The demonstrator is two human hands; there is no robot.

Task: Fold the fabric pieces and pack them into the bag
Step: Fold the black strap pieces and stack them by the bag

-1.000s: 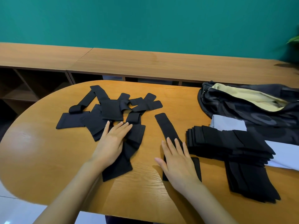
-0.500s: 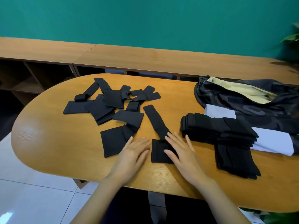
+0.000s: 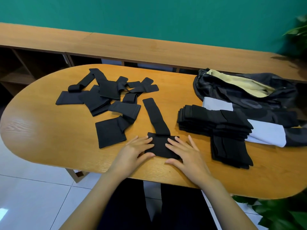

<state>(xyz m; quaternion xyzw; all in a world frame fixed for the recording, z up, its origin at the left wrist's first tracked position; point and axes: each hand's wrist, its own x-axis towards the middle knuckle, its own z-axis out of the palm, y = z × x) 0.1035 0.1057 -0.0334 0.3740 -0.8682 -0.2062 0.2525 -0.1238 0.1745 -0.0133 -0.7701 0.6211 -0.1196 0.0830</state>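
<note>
Fabric piece (image 3: 162,147) lies flat between left grip (image 3: 134,151) and right grip (image 3: 186,153), whose straight fingers (image 3: 143,141) press its side edges.

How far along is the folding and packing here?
Done: a stack of folded black pieces sits beside the open bag, not in it. In hand: left hand and right hand press one black piece flat. Left: the scattered black pieces farther left, then packing everything.
</note>
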